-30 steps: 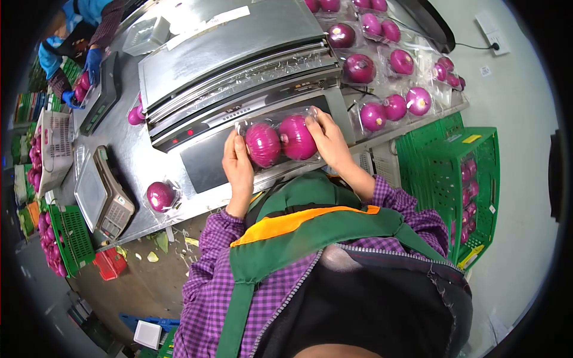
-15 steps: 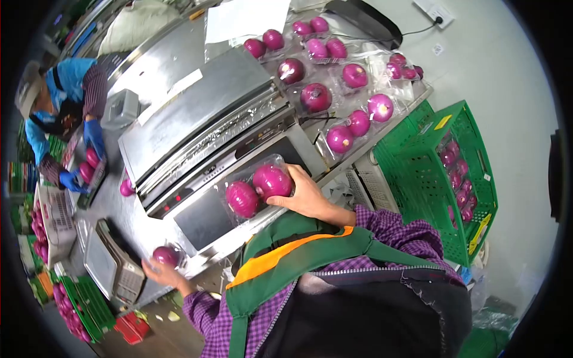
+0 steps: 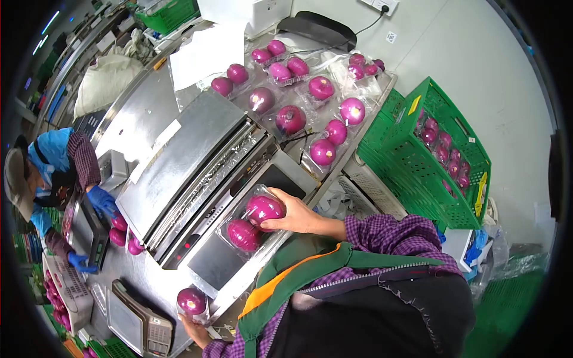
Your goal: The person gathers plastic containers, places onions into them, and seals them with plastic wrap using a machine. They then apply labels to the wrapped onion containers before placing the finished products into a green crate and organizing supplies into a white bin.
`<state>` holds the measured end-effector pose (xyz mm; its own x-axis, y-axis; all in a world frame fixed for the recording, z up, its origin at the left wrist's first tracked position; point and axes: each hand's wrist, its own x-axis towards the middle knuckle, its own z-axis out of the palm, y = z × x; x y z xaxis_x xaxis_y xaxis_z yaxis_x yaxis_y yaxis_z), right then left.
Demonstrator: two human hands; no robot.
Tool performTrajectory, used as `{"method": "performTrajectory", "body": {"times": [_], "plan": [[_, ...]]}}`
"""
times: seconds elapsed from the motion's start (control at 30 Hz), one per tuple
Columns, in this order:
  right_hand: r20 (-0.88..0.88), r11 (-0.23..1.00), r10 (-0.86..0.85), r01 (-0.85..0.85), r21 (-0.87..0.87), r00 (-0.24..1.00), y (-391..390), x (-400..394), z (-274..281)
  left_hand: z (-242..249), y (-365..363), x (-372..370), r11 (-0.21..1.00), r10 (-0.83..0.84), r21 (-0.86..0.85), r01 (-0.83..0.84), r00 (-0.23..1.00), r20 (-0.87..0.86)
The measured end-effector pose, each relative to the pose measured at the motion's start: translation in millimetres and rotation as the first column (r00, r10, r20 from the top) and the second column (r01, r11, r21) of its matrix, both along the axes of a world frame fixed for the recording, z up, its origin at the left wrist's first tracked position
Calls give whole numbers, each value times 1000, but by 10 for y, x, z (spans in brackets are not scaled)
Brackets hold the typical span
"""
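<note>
My right hand point(image 3: 292, 213) grips one end of a clear-wrapped pack of two red onions point(image 3: 245, 234), holding it over the flat plate point(image 3: 221, 256) at the front of the wrapping machine point(image 3: 191, 161). The thumb lies across the near side and the fingers go round the far side. Lower left, at the machine's front corner, is a plastic-wrapped red onion point(image 3: 191, 301). My left hand point(image 3: 195, 332) has its fingers closed against that pack's near edge; its thumb is hidden.
Several wrapped onion packs point(image 3: 290, 120) lie on the back right of the table. A green crate point(image 3: 412, 161) holding more packs stands at right. A scale point(image 3: 140, 319) is at lower left. Opposite, a co-worker's blue-gloved hands point(image 3: 102, 201) are near onions and a second scale.
My view has turned, so the table appears shifted. My right hand still holds the two-onion pack over the plate. My left hand's fingers, spread before, are now against the wrapped onion.
</note>
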<state>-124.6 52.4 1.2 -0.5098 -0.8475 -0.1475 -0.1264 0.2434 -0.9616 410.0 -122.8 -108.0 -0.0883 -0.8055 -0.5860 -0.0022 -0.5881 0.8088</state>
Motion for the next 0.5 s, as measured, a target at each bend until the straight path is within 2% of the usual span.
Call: {"method": "performTrajectory", "body": {"times": [0.03,0.07,0.1,0.17,0.2,0.23,0.3,0.37,0.43,0.47,0.5], "plan": [[52,1000,-20,20,11,998,-30,16,21,156,50,-219,998,35,-50,-33,999,41],[69,999,-36,35,12,997,-63,19,50,11,-7,-117,994,106,-18,-107,993,-40],[64,999,-46,45,15,997,-72,29,22,208,23,-374,982,191,1,-191,981,37],[355,994,-107,95,49,929,-46,24,-62,50,-20,-339,993,120,-1,-121,985,-123],[418,986,-160,130,100,894,-15,2,10,70,-22,-388,992,122,-7,-124,984,-133],[408,985,-168,136,107,898,44,-65,33,85,-37,-458,989,142,-12,-145,983,-115],[638,969,-245,212,130,730,228,-240,54,152,-29,-614,978,205,-36,-207,977,-62],[743,957,-226,284,50,630,401,-641,302,278,-5,-851,960,271,-75,-271,962,-7],[678,926,-296,376,31,673,536,-1242,415,411,24,-1177,939,326,-127,-320,945,32],[632,927,-251,371,-62,733,624,-1666,313,475,60,-1334,928,351,-151,-341,935,50],[621,927,-282,375,-22,731,616,-2005,596,538,110,-1482,914,382,-178,-366,922,66]]}}
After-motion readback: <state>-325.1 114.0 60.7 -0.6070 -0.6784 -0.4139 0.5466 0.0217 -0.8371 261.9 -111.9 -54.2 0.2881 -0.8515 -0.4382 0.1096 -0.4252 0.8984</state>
